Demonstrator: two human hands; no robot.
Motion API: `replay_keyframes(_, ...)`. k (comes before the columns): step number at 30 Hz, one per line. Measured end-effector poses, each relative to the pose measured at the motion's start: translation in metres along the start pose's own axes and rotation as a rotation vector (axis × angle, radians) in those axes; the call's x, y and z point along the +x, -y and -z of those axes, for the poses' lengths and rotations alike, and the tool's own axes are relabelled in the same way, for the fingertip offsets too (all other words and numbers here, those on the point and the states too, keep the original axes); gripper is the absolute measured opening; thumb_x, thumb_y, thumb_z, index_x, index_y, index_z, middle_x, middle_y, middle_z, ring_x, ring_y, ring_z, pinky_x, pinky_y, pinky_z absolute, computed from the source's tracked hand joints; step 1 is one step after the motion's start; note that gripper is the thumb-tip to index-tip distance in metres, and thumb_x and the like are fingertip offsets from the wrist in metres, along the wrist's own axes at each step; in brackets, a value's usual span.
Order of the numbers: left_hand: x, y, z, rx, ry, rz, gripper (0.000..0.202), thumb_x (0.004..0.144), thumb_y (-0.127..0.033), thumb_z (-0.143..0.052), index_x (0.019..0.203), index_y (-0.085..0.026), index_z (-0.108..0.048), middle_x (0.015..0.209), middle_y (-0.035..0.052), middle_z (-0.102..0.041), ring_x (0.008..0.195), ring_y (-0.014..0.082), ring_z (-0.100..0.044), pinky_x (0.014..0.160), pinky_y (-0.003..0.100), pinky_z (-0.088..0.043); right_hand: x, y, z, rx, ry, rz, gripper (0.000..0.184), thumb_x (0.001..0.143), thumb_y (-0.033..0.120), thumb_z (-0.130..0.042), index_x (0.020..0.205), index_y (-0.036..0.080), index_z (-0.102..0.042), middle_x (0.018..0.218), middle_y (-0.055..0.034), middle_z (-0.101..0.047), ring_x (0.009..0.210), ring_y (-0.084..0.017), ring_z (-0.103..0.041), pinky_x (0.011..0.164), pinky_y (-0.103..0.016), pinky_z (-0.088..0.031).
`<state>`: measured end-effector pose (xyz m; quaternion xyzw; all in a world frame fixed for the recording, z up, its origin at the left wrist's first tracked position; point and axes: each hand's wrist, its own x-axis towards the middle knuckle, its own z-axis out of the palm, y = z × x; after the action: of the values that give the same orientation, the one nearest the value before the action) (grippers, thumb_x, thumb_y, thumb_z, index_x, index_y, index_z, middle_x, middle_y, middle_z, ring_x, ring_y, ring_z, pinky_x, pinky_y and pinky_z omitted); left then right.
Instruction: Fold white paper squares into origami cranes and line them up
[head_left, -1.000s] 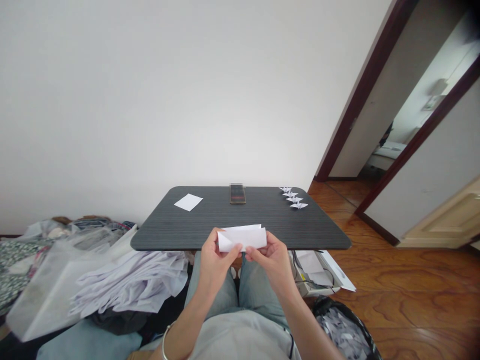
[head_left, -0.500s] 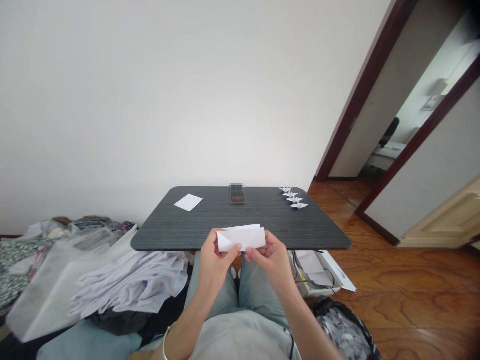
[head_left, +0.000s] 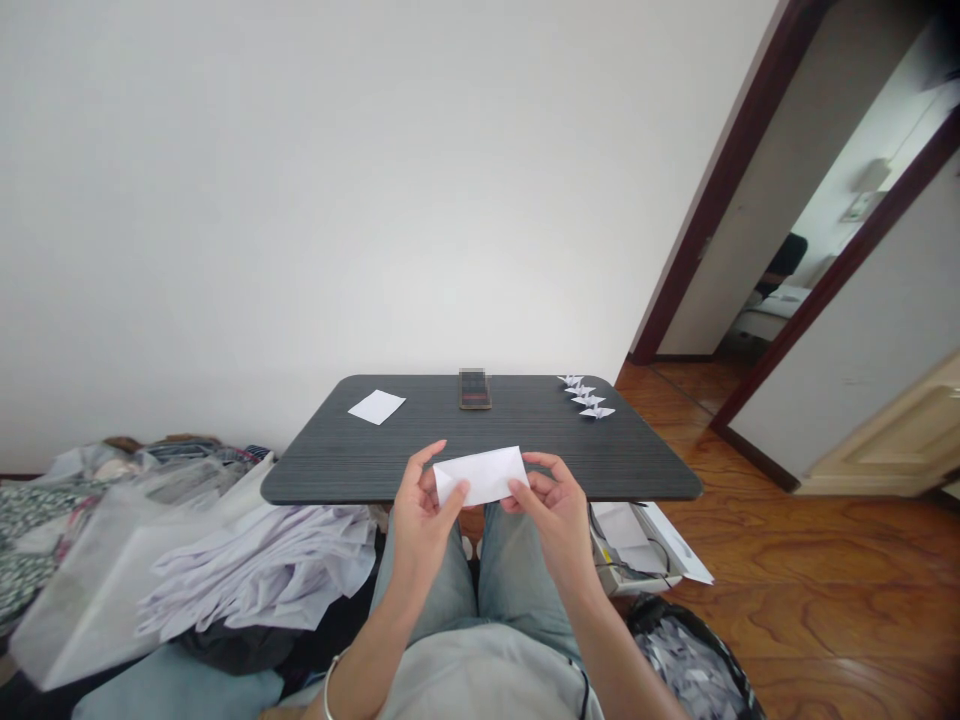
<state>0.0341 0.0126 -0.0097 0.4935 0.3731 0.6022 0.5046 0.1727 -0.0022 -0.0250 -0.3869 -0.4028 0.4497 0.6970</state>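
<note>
A folded white paper (head_left: 484, 473) is held between both hands over my lap, just in front of the dark table (head_left: 375, 455). My left hand (head_left: 420, 515) pinches its left end with thumb on top. My right hand (head_left: 555, 500) pinches its right end, fingers curled round the edge. Far across the table lie a flat white sheet (head_left: 376, 406), a small dark box (head_left: 475, 389) and a row of several white folded paper cranes (head_left: 587, 397).
A heap of white paper and plastic bags (head_left: 225, 560) lies on the floor to the left. A box with papers and cables (head_left: 637, 550) sits under the table's right side. Wooden floor and an open doorway (head_left: 810, 290) are at right.
The paper now looks flatter, its upper flap pressed down. Both hands shifted slightly, the right hand's fingers now raised over the paper's right end.
</note>
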Motion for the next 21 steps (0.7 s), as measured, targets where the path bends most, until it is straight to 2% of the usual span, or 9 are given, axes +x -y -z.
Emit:
replay_keyframes(2, 0.001, 0.001, 0.001, 0.013, 0.003, -0.001, 0.039, 0.069, -0.027, -0.067, 0.104, -0.019, -0.052, 0.084, 0.0009, -0.066, 0.076, 0.0145, -0.063, 0.068, 0.025, -0.050, 0.001, -0.002, 0.002, -0.006, -0.007, -0.009, 0.035, 0.067, 0.029, -0.074, 0.096, 0.019, -0.057, 0.059, 0.0034, -0.067, 0.050, -0.010, -0.062, 0.052, -0.019, -0.052)
replay_keyframes(4, 0.001, 0.003, 0.003, 0.042, -0.003, -0.004, 0.027, 0.070, -0.028, -0.067, 0.092, -0.018, -0.055, 0.078, 0.0000, -0.065, 0.070, 0.0128, -0.062, 0.064, 0.022, -0.048, 0.003, -0.003, 0.003, -0.009, -0.018, -0.019, 0.029, 0.067, 0.031, -0.074, 0.089, 0.017, -0.061, 0.060, 0.0017, -0.068, 0.050, -0.010, -0.062, 0.051, -0.019, -0.052)
replay_keyframes(7, 0.002, 0.006, 0.007, 0.060, -0.002, 0.003, 0.021, 0.070, -0.030, -0.067, 0.082, -0.017, -0.056, 0.071, -0.0014, -0.064, 0.064, 0.0114, -0.060, 0.059, 0.020, -0.046, 0.004, -0.005, 0.006, -0.020, -0.033, -0.016, 0.022, 0.068, 0.033, -0.073, 0.078, 0.016, -0.064, 0.061, -0.0004, -0.069, 0.049, -0.010, -0.061, 0.050, -0.020, -0.052)
replay_keyframes(10, 0.004, 0.006, 0.011, 0.114, 0.044, 0.031, 0.023, 0.070, -0.031, -0.067, 0.086, -0.017, -0.058, 0.074, -0.0002, -0.066, 0.064, 0.0123, -0.060, 0.057, 0.020, -0.046, 0.006, -0.005, 0.007, -0.048, -0.044, 0.006, 0.021, 0.067, 0.033, -0.073, 0.075, 0.016, -0.065, 0.060, -0.0005, -0.069, 0.047, -0.010, -0.060, 0.049, -0.020, -0.052)
replay_keyframes(13, 0.005, 0.003, 0.013, 0.276, 0.097, 0.028, 0.028, 0.069, -0.030, -0.068, 0.093, -0.016, -0.064, 0.083, 0.0033, -0.069, 0.070, 0.0147, -0.062, 0.060, 0.021, -0.046, 0.007, -0.004, 0.007, -0.081, -0.037, 0.012, 0.020, 0.066, 0.032, -0.074, 0.074, 0.016, -0.065, 0.059, -0.0006, -0.069, 0.047, -0.010, -0.060, 0.048, -0.019, -0.051)
replay_keyframes(16, 0.007, 0.000, 0.013, 0.384, 0.102, 0.012, 0.026, 0.069, -0.031, -0.068, 0.090, -0.015, -0.070, 0.089, 0.0060, -0.071, 0.077, 0.0174, -0.062, 0.064, 0.022, -0.046, 0.007, -0.004, 0.006, -0.088, -0.028, 0.006, 0.019, 0.067, 0.032, -0.074, 0.073, 0.016, -0.066, 0.058, -0.0001, -0.068, 0.047, -0.010, -0.060, 0.049, -0.018, -0.051)
replay_keyframes(21, 0.009, 0.004, 0.013, 0.309, 0.070, 0.027, 0.032, 0.068, -0.032, -0.069, 0.095, -0.016, -0.071, 0.096, 0.0082, -0.071, 0.083, 0.0210, -0.064, 0.068, 0.025, -0.048, 0.008, -0.004, 0.010, -0.073, 0.013, -0.058, 0.022, 0.067, 0.036, -0.073, 0.070, 0.015, -0.066, 0.054, -0.0009, -0.067, 0.046, -0.011, -0.060, 0.048, -0.020, -0.052)
